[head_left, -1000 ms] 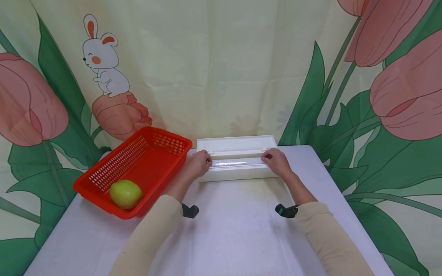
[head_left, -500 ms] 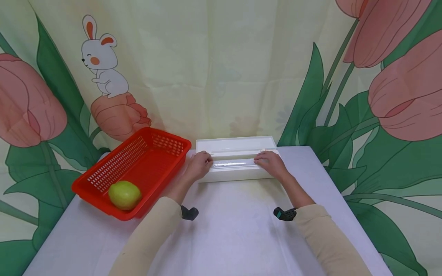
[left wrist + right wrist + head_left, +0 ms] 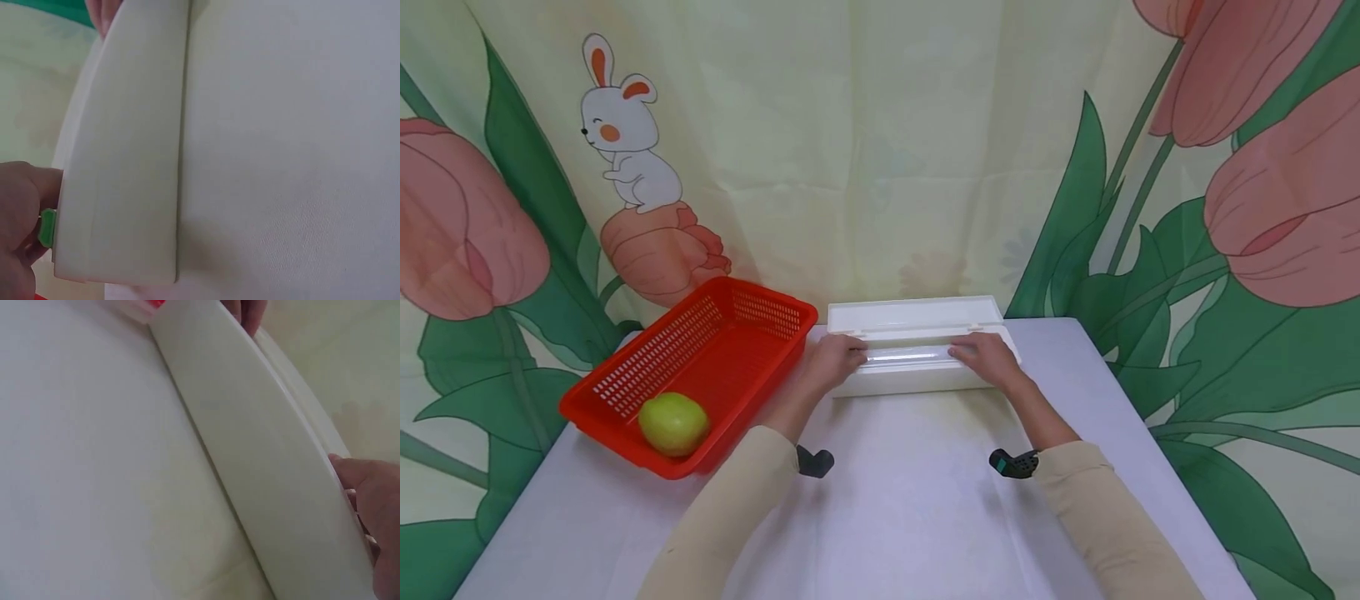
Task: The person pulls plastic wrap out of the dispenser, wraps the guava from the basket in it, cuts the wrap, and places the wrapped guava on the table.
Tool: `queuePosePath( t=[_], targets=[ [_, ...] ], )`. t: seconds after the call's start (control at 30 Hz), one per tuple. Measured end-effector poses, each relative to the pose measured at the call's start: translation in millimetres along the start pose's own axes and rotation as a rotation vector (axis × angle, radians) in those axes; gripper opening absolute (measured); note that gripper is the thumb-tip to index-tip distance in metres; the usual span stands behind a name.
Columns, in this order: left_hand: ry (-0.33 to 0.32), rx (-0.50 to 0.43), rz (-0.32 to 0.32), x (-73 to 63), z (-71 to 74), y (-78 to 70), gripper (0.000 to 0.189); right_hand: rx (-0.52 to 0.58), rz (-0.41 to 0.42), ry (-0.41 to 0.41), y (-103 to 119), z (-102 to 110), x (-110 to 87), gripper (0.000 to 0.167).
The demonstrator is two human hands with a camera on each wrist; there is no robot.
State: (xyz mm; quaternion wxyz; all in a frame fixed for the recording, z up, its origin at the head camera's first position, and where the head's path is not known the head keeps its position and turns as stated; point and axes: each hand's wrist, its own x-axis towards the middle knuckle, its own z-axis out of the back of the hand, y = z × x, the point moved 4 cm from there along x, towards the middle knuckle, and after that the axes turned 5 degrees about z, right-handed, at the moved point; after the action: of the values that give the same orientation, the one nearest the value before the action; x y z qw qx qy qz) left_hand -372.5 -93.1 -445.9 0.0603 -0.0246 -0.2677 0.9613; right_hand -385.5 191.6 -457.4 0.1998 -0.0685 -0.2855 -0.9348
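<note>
A long white plastic wrap dispenser box point(image 3: 917, 382) lies near the table's far edge, its lid point(image 3: 917, 312) raised at the back. Clear, shiny plastic wrap point(image 3: 908, 354) shows along its opening. At the left end of the opening, my left hand point(image 3: 835, 360) pinches the wrap between thumb and fingers. My right hand point(image 3: 988, 358) pinches it nearer the right end. In the right wrist view the fingers of the right hand point(image 3: 375, 500) reach over the box's edge. A small green tab point(image 3: 47, 228) shows beside the left hand in the left wrist view.
To the left, a red plastic basket point(image 3: 741, 358) stands at an angle, its corner close to the box. One yellow-green round fruit point(image 3: 673, 423) sits in its near end. A white cloth covers the table point(image 3: 910, 500). Behind hangs a curtain point(image 3: 925, 167) printed with tulips and a rabbit.
My right hand has moved left along the opening, from the box's right end inward. The left hand has barely shifted, its fingers now a little straighter. Basket, fruit and box stay put.
</note>
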Motion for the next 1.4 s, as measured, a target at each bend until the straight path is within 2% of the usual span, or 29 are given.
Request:
queuePosePath(
  t=[0.2, 0.47, 0.77, 0.97, 1.2, 1.4],
  targets=[
    [-0.032, -0.108, -0.007, 0.2, -1.3, -0.8, 0.027, 0.044, -0.057, -0.062, -1.8, -0.4, -0.8, 0.028],
    [-0.056, -0.147, -0.018, -1.7, -1.4, -0.8, 0.019, 0.118, -0.095, -0.139, -3.7, 0.4, -4.1, 0.020],
    [-0.087, -0.091, -0.090, -0.1, -0.8, -3.8, 0.014, 0.125, -0.084, -0.188, -4.5, -0.6, -5.6, 0.017],
    [-0.082, -0.109, -0.112, 1.2, -1.9, -5.8, 0.014, 0.122, -0.063, -0.226, -4.6, -1.5, -4.6, 0.015],
    [-0.075, -0.089, -0.138, 2.5, -2.9, -6.6, 0.013, 0.153, -0.045, -0.193, 3.7, -2.5, -3.8, 0.019],
    [-0.091, -0.077, -0.178, 4.4, -6.9, -4.9, 0.015, 0.157, -0.042, -0.104, 14.9, -7.2, -2.1, 0.029]
  ],
)
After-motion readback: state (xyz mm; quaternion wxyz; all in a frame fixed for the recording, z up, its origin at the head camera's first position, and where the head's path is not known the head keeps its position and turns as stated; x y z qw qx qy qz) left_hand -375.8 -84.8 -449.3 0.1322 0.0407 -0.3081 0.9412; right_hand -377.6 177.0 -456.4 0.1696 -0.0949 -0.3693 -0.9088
